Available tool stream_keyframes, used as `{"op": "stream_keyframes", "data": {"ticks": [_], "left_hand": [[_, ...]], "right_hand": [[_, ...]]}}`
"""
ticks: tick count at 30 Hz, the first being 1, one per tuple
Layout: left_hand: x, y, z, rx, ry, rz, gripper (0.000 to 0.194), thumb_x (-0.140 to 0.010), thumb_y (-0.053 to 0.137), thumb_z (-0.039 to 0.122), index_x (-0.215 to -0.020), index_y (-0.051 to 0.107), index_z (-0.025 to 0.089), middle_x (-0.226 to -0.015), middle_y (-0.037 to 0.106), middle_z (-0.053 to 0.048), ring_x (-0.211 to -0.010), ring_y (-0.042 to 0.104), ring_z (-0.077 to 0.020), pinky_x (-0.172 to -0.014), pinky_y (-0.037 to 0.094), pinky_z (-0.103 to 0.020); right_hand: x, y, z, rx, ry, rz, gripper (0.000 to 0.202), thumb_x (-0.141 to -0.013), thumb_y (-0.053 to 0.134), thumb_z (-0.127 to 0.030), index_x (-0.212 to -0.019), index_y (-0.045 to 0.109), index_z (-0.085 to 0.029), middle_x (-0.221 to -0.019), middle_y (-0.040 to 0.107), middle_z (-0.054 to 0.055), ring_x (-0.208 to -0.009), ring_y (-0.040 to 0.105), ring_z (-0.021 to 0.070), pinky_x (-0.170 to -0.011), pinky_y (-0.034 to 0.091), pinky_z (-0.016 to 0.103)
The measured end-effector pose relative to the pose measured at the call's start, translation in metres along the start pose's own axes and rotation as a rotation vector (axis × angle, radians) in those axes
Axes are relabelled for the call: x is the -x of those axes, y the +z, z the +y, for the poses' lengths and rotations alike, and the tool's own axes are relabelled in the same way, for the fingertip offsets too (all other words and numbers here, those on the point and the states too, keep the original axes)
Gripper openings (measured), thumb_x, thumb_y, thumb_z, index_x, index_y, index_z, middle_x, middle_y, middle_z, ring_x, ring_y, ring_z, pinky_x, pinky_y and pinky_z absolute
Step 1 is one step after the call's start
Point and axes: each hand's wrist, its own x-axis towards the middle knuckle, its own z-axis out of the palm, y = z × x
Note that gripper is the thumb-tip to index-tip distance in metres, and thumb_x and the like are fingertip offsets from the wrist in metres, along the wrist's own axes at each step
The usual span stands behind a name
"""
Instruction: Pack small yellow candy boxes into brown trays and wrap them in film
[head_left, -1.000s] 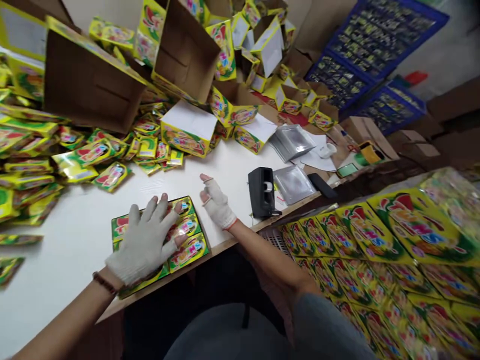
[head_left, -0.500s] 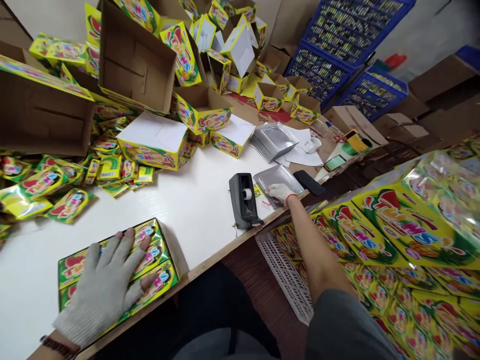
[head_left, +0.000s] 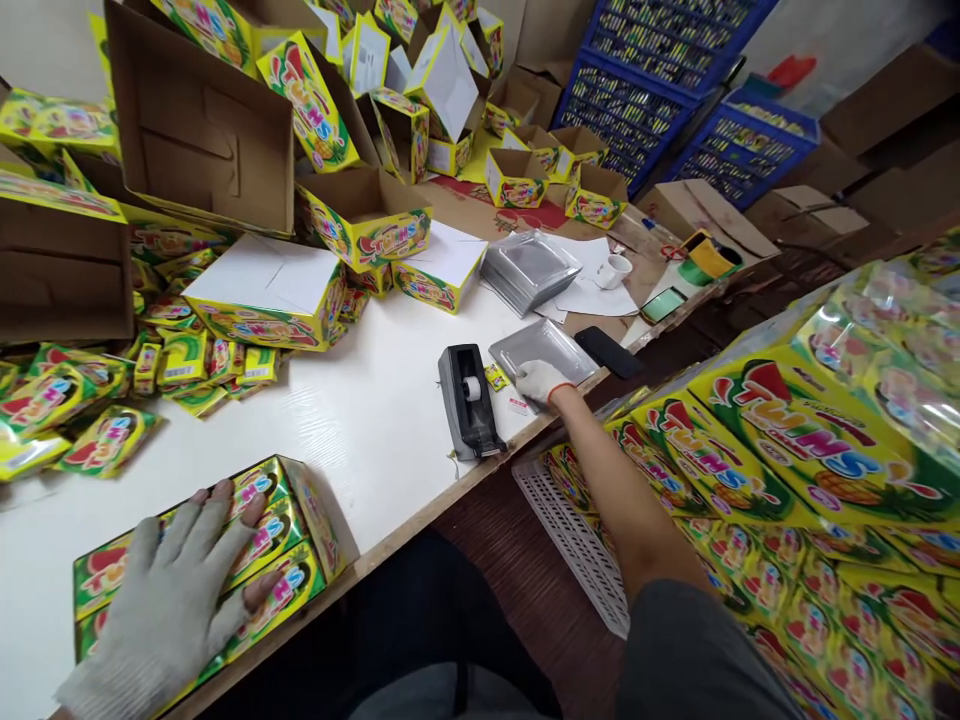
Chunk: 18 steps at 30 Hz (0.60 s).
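Note:
My left hand (head_left: 176, 580), in a white glove with bare fingertips, lies flat with spread fingers on top of a box packed with Twins packets (head_left: 304, 520) at the table's front left edge. Further right, my gloved right hand (head_left: 541, 382) rests at the near edge of a shiny clear plastic tray (head_left: 555, 350); its fingers point down and are bunched, and whatever they pinch is too small to make out. Between the hands stands a black tape dispenser (head_left: 471, 400). A small yellow packet (head_left: 496, 377) lies beside the right hand.
Open printed boxes (head_left: 367, 215) and loose packets (head_left: 109, 440) cover the left and back. Stacked plastic trays (head_left: 531, 268), a white cup (head_left: 613, 271) and a black phone (head_left: 609, 352) lie at the right. Wrapped boxes (head_left: 795, 430) are piled right of my arm, above a white basket (head_left: 574, 540).
The view has shifted a little, so the table's items sit further left. Both hands keep nearly the same places, the left on the box and the right at the tray.

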Motion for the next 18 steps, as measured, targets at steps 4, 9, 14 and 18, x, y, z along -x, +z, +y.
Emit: {"op": "stream_keyframes", "data": {"ticks": [4,9,14,18], "left_hand": [[0.002,-0.002,0.002,0.009,-0.013,-0.005,0.044,-0.078,0.047,0.048,-0.105,0.072,0.023,-0.123,0.070,-0.016,-0.121,0.055,-0.0485,-0.097,0.042,-0.066],[0.005,0.000,0.006,0.070,-0.059,0.001,0.052,-0.083,0.049,0.053,-0.121,0.068,0.021,-0.138,0.061,-0.018,-0.128,0.052,-0.0459,-0.104,0.038,-0.065],[0.014,0.003,0.008,0.283,-0.147,0.010,0.061,-0.091,0.046,0.056,-0.135,0.060,0.017,-0.147,0.053,-0.020,-0.138,0.046,-0.0409,-0.113,0.031,-0.065],[0.026,-0.023,0.016,0.656,-0.414,0.288,0.063,-0.098,0.038,0.054,-0.147,0.047,0.015,-0.153,0.047,-0.017,-0.143,0.044,-0.0300,-0.119,0.035,-0.052]], "right_hand": [[0.013,0.006,-0.003,-0.057,0.022,0.092,0.038,-0.095,0.064,-0.039,-0.125,0.061,-0.016,-0.124,0.063,0.010,-0.106,0.064,0.0221,-0.089,0.056,0.042],[0.038,-0.018,-0.016,-0.153,-0.023,0.319,0.009,-0.091,0.051,-0.018,-0.083,0.056,-0.018,-0.108,0.064,0.014,-0.109,0.059,0.0259,-0.100,0.046,0.047],[0.086,-0.010,-0.086,-0.767,-0.268,0.365,0.012,-0.090,0.046,-0.034,-0.082,0.042,-0.026,-0.095,0.062,0.005,-0.090,0.063,0.0207,-0.074,0.054,0.037],[0.142,0.032,-0.166,-1.295,-0.343,-0.167,0.029,-0.090,0.056,-0.053,-0.088,0.045,-0.026,-0.086,0.062,-0.001,-0.067,0.064,0.0152,-0.055,0.050,0.027]]}}
